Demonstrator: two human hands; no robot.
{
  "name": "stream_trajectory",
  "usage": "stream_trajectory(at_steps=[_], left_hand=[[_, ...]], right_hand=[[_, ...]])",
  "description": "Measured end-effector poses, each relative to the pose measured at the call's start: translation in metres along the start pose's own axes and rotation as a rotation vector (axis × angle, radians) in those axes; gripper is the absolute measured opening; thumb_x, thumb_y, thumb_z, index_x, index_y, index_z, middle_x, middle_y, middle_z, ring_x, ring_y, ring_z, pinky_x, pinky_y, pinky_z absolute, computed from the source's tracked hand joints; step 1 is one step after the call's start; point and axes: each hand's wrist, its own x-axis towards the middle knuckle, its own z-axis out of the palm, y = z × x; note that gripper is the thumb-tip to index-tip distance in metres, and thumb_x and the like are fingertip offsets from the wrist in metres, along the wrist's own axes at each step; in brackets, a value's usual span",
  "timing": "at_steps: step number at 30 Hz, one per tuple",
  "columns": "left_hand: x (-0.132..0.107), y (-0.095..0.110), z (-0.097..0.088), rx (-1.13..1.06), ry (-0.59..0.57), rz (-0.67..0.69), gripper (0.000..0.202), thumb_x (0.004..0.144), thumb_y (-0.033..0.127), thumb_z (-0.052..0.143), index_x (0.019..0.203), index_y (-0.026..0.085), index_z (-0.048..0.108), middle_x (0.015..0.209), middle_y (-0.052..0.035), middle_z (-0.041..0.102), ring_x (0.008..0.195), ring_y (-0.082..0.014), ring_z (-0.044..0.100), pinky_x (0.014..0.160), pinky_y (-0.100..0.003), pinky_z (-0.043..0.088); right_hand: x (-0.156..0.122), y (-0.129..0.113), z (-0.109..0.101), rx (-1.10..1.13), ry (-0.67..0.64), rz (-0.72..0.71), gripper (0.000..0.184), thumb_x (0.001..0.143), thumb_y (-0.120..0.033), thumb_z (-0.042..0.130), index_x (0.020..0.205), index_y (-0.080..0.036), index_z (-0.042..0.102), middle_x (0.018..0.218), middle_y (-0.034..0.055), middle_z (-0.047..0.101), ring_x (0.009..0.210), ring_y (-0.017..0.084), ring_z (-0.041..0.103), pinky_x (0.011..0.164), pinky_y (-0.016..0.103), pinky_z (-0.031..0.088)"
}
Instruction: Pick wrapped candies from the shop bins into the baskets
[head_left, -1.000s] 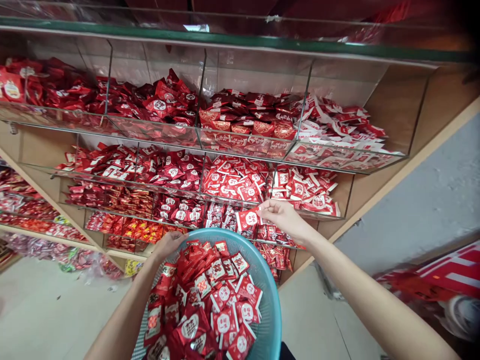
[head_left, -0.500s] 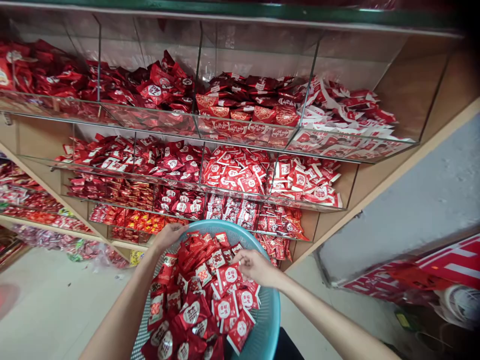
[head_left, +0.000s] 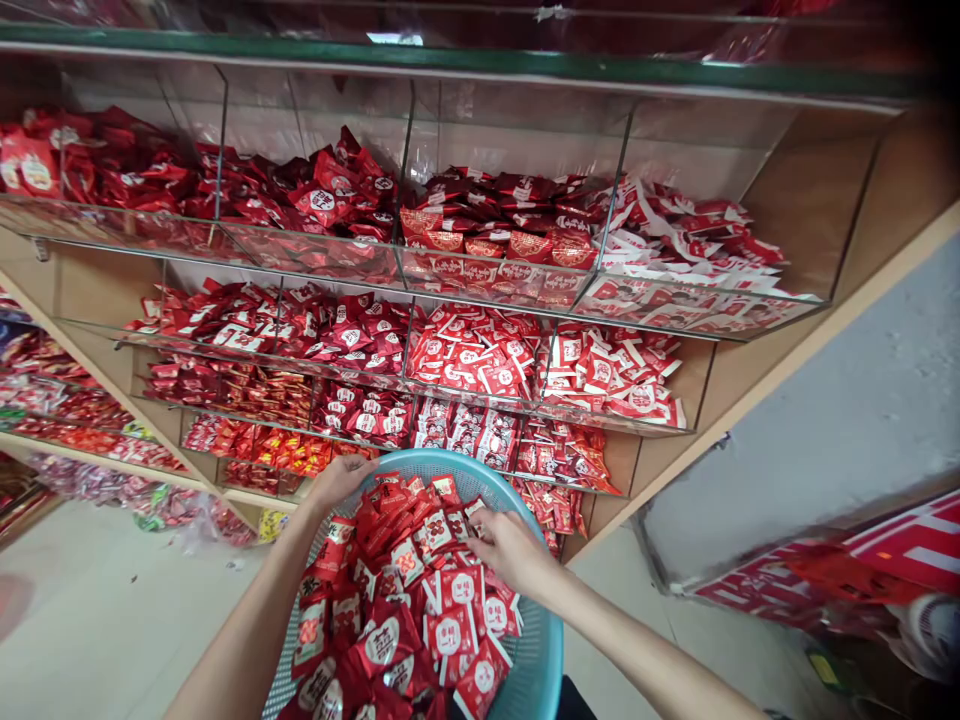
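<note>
Red foil packets [head_left: 448,635] fill the glass-divided bins of the wooden display shelving [head_left: 795,200] before you and lie heaped in the teal mesh basket [head_left: 541,640] held below it. Your hands stand apart: the left hand [head_left: 341,478] grips the basket's far rim, and the right hand [head_left: 510,553] reaches into the heap, though whether it clamps a packet cannot be told. A firm hold on the rim steadies the basket for your right hand.
</note>
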Motion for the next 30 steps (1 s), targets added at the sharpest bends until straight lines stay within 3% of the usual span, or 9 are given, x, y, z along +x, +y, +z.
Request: stream_trajectory(at_steps=[3,9,12,14,18,21,26,30], left_hand=[[0.0,0.0,0.0,0.035,-0.009,0.012,0.049,0.068,0.065,0.047,0.055,0.018,0.05,0.051,0.0046,0.043,0.051,-0.0105,0.038,0.048,-0.021,0.027],[-0.001,0.0,0.0,0.034,0.012,-0.011,0.046,0.07,0.062,0.045,0.059,0.018,0.054,0.054,0.0035,0.048,0.054,-0.0122,0.044,0.05,-0.021,0.03],[-0.001,0.0,0.0,0.032,0.017,-0.012,0.046,0.07,0.062,0.046,0.058,0.018,0.054,0.054,0.0034,0.049,0.053,-0.0125,0.045,0.049,-0.021,0.03],[0.0,-0.001,0.0,0.023,0.018,-0.012,0.046,0.069,0.063,0.046,0.058,0.018,0.053,0.053,0.0032,0.05,0.053,-0.013,0.046,0.049,-0.021,0.031],[0.0,-0.001,0.0,-0.016,0.0,-0.003,0.048,0.068,0.064,0.045,0.056,0.018,0.05,0.053,0.0028,0.051,0.053,-0.0131,0.046,0.049,-0.021,0.032],[-0.001,0.0,-0.001,-0.031,-0.008,-0.005,0.049,0.067,0.066,0.045,0.055,0.018,0.049,0.052,0.0031,0.049,0.051,-0.0125,0.044,0.048,-0.021,0.031],[-0.003,0.0,-0.003,-0.034,0.001,-0.006,0.05,0.066,0.067,0.046,0.054,0.018,0.048,0.052,0.0032,0.049,0.053,-0.0127,0.044,0.049,-0.022,0.031],[-0.003,0.0,-0.003,-0.036,0.007,-0.019,0.049,0.066,0.066,0.046,0.054,0.019,0.05,0.053,0.0028,0.051,0.053,-0.0136,0.046,0.049,-0.022,0.031]], right_hand=[[0.01,-0.01,-0.034,-0.068,0.115,-0.026,0.019,0.082,-0.032,0.05,0.092,-0.021,0.062,0.061,-0.0003,0.059,0.058,0.015,0.054,0.054,0.023,0.031],[0.038,-0.04,-0.114,-0.198,0.385,-0.097,0.023,0.088,-0.03,0.041,0.08,-0.021,0.061,0.058,0.0002,0.059,0.054,0.015,0.053,0.055,0.024,0.033],[0.058,-0.045,-0.146,-0.328,0.543,-0.134,0.021,0.088,-0.022,0.04,0.092,-0.02,0.061,0.076,0.0044,0.065,0.066,0.017,0.058,0.061,0.026,0.037],[0.072,-0.044,-0.161,-0.404,0.548,-0.191,0.023,0.088,-0.018,0.04,0.1,-0.019,0.06,0.093,0.0074,0.066,0.081,0.019,0.06,0.067,0.027,0.039],[0.094,-0.043,-0.174,-0.559,0.305,-0.345,0.032,0.083,-0.013,0.048,0.114,-0.019,0.053,0.115,0.009,0.057,0.096,0.02,0.058,0.073,0.028,0.042],[0.1,-0.045,-0.173,-0.69,0.189,-0.355,0.039,0.081,-0.009,0.05,0.118,-0.021,0.05,0.12,0.0095,0.052,0.094,0.02,0.06,0.069,0.028,0.042],[0.101,-0.046,-0.168,-0.809,0.191,-0.314,0.039,0.081,-0.006,0.046,0.118,-0.021,0.048,0.112,0.0091,0.053,0.091,0.02,0.06,0.066,0.027,0.042],[0.097,-0.044,-0.169,-0.85,0.221,-0.298,0.026,0.083,-0.009,0.046,0.106,-0.019,0.053,0.108,0.0096,0.052,0.081,0.018,0.061,0.06,0.026,0.04]])
